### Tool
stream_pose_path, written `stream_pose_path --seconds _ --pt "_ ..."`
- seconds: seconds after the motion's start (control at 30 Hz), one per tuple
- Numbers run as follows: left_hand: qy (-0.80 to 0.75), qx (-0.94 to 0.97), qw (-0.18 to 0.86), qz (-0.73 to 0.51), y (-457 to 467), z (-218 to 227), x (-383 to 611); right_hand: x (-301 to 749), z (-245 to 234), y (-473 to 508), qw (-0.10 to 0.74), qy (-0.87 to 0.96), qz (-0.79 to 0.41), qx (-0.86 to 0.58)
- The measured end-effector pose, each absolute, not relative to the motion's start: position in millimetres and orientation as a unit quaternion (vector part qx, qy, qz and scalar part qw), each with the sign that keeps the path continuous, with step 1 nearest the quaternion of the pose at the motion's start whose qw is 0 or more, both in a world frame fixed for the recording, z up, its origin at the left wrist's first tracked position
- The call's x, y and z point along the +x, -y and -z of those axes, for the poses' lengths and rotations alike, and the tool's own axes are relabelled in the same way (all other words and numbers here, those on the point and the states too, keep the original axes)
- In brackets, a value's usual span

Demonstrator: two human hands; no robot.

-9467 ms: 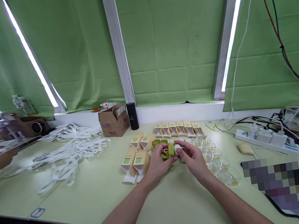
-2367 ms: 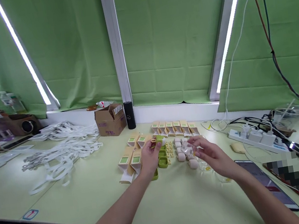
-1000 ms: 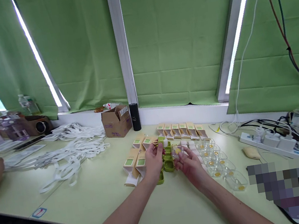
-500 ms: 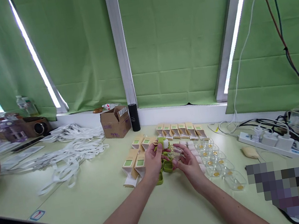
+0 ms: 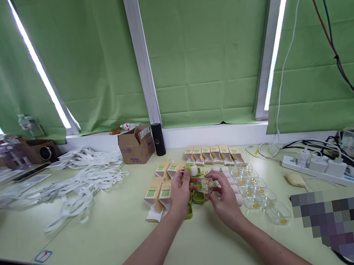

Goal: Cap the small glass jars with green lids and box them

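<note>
Brought clear cup point(image 5: 205, 185) gripped in right hand point(image 5: 225, 199) nearer green case point(image 5: 188, 167) gripped in left hand point(image 5: 179, 194), perhaps touching, above worktop point(image 5: 113, 236) before curtains point(image 5: 202, 57).

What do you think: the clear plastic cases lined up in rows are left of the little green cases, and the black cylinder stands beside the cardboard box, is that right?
Not quite: in the head view, the clear plastic cases are right of the green cases. The black cylinder does stand beside the cardboard box.
</note>
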State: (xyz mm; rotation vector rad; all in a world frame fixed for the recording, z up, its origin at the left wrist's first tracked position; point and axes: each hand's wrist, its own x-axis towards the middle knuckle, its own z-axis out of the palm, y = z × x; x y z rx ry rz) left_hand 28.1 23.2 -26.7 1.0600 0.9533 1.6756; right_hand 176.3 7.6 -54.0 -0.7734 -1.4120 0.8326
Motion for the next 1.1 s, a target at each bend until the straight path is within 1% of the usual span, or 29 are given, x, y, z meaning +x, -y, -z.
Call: stream_pose_path --seconds 0.1,0.17,0.33,0.47,0.6,0.8,0.97,1.1 --pt "-0.39 0.428 0.449 -0.681 -23 26 28 176 52 -5 0.615 0.623 -0.35 -0.332" --pt "-0.391 0.428 0.438 -0.687 -24 27 27 176 52 -6 0.625 0.608 -0.367 -0.324" --pt "-0.39 0.436 0.4 -0.705 -27 29 25 175 52 -9 0.651 0.515 -0.476 -0.291" --pt "-0.395 0.454 0.384 -0.701 -28 29 25 176 51 -13 0.642 0.438 -0.572 -0.263" --pt "-0.396 0.47 0.368 -0.698 -27 29 24 177 51 -17 0.625 0.394 -0.628 -0.244" --pt "-0.388 0.5 0.355 -0.689 -27 32 23 176 53 -18 0.601 0.37 -0.666 -0.241" --pt "-0.369 0.533 0.373 -0.664 -27 34 23 174 53 -17 0.596 0.366 -0.672 -0.243" --pt "-0.379 0.555 0.353 -0.651 -28 36 21 173 53 -17 0.592 0.372 -0.674 -0.239"
